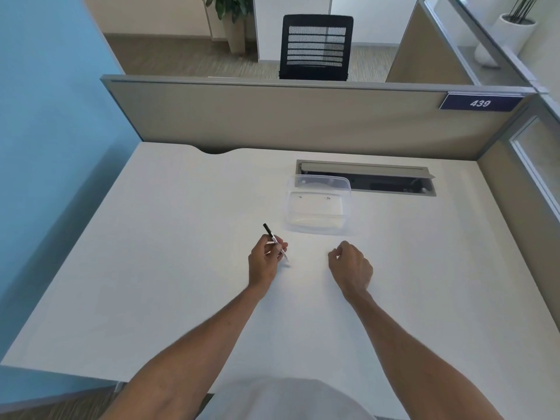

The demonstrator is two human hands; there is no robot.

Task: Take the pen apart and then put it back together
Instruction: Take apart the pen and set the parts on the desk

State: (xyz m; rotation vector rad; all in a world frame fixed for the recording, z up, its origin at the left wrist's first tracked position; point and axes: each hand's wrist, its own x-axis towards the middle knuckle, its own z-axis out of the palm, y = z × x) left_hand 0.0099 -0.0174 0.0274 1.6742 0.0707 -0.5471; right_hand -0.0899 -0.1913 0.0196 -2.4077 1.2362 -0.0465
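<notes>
A slim pen (274,241) with a black cap end and a clear barrel sits in my left hand (264,262), pinched between thumb and fingers. Its black end points up and away to the left, and its tip touches or hovers just over the white desk (151,268). My right hand (350,268) rests on the desk a short way to the right, fingers curled into a loose fist with nothing visible in it. The two hands are apart.
A clear plastic container (316,204) with its lid leaning behind it stands just beyond the hands. A cable slot (366,180) is cut in the desk at the back. Beige partition walls (272,116) enclose the back and right sides.
</notes>
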